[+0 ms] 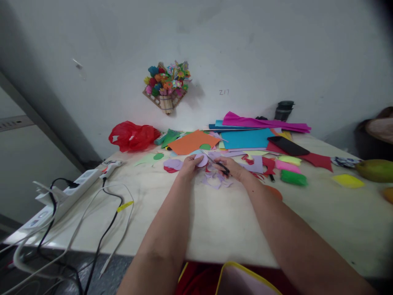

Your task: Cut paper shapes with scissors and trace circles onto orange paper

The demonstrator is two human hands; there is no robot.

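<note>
Lilac paper disc (pixel 202 160) sits pinched in the left hand (pixel 189 164), mid-scene; the right hand (pixel 233 167) grips one pair of scissors (pixel 221 167) just right of it. Writing (pixel 224 92) on the far wall (pixel 260 53) reads "Z17" or "217". Right lie four packs (pixel 294 178): two yellow, one pink, one green.

A basket of colourful flowers (pixel 166 84) hangs on the pale wall (pixel 260 53), left of a small handwritten mark (pixel 224 92); a crumpled red plastic bag (pixel 132 136) sits below the basket, to its left; a white power strip (pixel 76 189) lies at far left; a dark bottle (pixel 284 110) stands near the wall; a greenish fruit (pixel 375 170) rests at right.
</note>
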